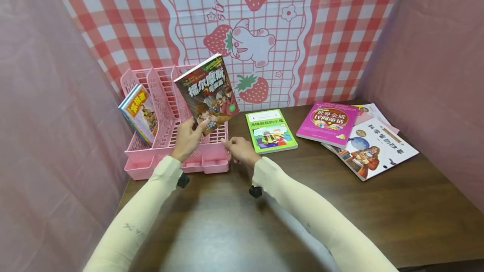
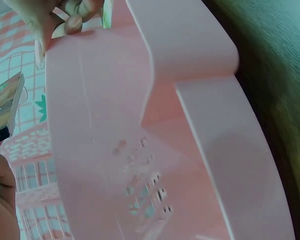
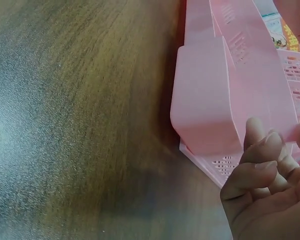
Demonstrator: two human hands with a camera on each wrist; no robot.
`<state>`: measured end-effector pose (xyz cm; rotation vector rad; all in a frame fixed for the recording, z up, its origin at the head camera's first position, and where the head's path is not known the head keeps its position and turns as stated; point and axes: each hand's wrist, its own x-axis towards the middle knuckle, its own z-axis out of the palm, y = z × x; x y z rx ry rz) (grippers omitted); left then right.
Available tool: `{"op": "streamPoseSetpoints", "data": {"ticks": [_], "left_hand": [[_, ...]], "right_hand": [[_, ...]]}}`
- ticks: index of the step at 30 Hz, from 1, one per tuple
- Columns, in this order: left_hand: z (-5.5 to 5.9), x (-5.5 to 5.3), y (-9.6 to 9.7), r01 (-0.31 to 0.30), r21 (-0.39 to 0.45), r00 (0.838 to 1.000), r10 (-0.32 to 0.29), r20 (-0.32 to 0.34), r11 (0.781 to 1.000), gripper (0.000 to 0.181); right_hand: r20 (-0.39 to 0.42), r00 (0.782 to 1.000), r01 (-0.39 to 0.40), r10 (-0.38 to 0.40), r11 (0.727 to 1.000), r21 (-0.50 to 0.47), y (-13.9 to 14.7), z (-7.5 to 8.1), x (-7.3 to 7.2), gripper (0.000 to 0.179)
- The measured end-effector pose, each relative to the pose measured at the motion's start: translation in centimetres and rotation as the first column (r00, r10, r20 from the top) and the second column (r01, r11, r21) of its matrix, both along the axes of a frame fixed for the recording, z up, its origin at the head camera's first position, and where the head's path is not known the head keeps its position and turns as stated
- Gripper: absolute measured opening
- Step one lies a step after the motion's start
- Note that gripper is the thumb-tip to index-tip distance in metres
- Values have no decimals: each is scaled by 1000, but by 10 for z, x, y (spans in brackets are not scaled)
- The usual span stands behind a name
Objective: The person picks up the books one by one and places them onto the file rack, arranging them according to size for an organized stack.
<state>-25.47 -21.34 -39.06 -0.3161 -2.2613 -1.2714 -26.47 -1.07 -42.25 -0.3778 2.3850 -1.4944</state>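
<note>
A dark comic-style book (image 1: 211, 95) is tilted above the right part of a pink desktop book rack (image 1: 151, 154). My left hand (image 1: 188, 141) holds the book by its lower left corner, thumb on the cover. At the rack's front right corner, my right hand (image 1: 242, 151) pinches the rim; the right wrist view shows its fingers (image 3: 260, 175) curled at that corner. Several thin books (image 1: 141, 114) lean in the rack's leftmost slot. Slightly right of the rack, a green book (image 1: 271, 131) lies flat on the table.
Farther right, a magenta book (image 1: 329, 123) overlaps a white book (image 1: 378, 148) and other printed covers. The brown wooden table (image 1: 227, 221) has pink cloth on both sides. Behind it hangs a red checked strawberry cloth (image 1: 340, 53). Small bins (image 1: 215, 163) line the rack's front.
</note>
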Motion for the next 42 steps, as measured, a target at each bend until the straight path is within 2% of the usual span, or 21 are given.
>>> {"op": "streamPoseSetpoints", "data": {"ticks": [6,12,15,22,27,31,35,42], "left_hand": [[-2,3,-14,-71,9,997,72,-10,997,31],[-2,4,-30,-81,74,997,82,-10,994,30],[-2,5,-36,-121,96,992,124,-22,988,30],[-4,8,-51,-217,123,976,215,29,968,35],[-4,14,-62,-278,145,960,270,74,950,37],[-7,15,-74,-323,134,946,317,61,937,36],[-9,17,-85,-388,98,922,385,44,917,38],[-12,23,-102,-469,86,883,464,68,879,38]], "right_hand": [[24,999,-28,28,999,19,0,-2,-4,45],[52,997,-60,58,998,34,2,0,-4,51],[47,997,-56,55,998,28,2,-1,-3,51],[33,999,-34,34,999,25,1,-4,-4,52],[33,998,-45,44,998,44,2,-3,-6,52],[26,998,-58,56,997,52,2,-3,-6,53],[20,998,-66,65,996,52,3,-2,-5,54],[25,998,-62,61,997,38,4,1,-3,52]]}}
